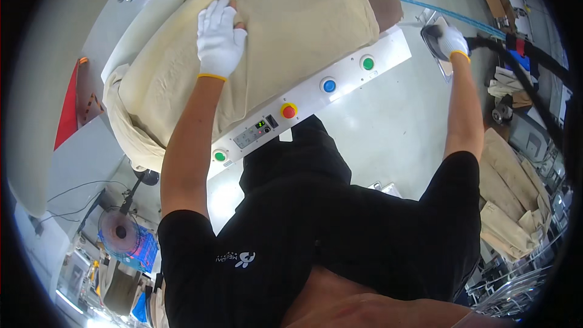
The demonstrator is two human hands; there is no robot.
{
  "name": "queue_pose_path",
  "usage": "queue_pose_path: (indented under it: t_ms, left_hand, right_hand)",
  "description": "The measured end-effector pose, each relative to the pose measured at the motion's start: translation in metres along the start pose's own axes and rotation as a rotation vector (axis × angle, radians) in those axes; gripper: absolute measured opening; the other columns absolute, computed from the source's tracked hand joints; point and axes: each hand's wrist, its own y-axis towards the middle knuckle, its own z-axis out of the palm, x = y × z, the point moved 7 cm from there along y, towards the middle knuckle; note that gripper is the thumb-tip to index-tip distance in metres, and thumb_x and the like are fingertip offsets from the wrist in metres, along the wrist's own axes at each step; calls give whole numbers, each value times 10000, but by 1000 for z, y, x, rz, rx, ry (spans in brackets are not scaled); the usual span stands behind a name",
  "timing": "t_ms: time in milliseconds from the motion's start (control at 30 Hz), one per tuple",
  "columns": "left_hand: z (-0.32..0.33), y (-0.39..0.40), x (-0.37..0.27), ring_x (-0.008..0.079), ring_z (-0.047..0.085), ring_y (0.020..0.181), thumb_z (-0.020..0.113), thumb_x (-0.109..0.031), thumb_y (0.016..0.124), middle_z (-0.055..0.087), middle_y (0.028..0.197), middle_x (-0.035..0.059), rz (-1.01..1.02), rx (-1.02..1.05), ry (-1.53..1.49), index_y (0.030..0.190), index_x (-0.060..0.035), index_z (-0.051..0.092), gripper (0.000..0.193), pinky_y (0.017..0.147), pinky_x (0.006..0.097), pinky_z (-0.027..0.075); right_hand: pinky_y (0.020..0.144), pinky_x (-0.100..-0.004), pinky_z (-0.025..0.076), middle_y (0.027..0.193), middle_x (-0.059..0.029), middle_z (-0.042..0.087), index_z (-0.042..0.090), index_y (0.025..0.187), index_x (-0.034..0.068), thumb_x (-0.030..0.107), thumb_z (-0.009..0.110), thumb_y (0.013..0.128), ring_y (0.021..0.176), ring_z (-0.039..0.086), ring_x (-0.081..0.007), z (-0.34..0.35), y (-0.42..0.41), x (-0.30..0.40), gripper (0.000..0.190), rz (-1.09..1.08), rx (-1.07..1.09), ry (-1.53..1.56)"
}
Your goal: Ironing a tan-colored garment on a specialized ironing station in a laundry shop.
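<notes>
Beige cloth (pixel 300 23) lies over the padded board of a pressing machine, with a fold down its middle and creases to the left. My left hand (pixel 221 38), in a white glove with some bare fingertips, rests flat on this cloth and grips nothing. Off the right end of the board, my right hand (pixel 451 42), also gloved, is closed round the handle of a steam iron (pixel 434 43). The iron is over a metal rest, and I cannot tell whether the two touch. A dark hose (pixel 485 45) runs right from near the iron.
Along the machine's near edge runs a white control panel (pixel 346 75) with green, blue and red buttons. A blue hose (pixel 455 16) crosses at upper right. More beige garments (pixel 514 196) lie at the right. A fan (pixel 119 231) stands at lower left, by a blue crate (pixel 146 248).
</notes>
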Motion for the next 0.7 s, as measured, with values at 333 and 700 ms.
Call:
queue_pose_path:
  t_ms: [333, 700]
  left_hand:
    - [0, 22, 9, 359, 517, 1408, 710, -242, 887, 619, 1504, 112, 124, -48, 0, 1311, -74, 666, 458, 1219, 457, 380]
    - [-30, -12, -52, 369, 521, 1307, 753, -340, 812, 579, 1459, 162, 205, -16, 3, 1211, -74, 673, 486, 1143, 472, 372]
  right_hand:
    - [963, -378, 574, 1275, -154, 754, 663, 1400, 48, 262, 765, 892, 1059, 729, -333, -42, -100, 175, 561, 92, -238, 545]
    - [960, -425, 560, 1196, -148, 782, 709, 1361, 73, 403, 642, 883, 1051, 699, -420, -55, -39, 197, 584, -152, -224, 599]
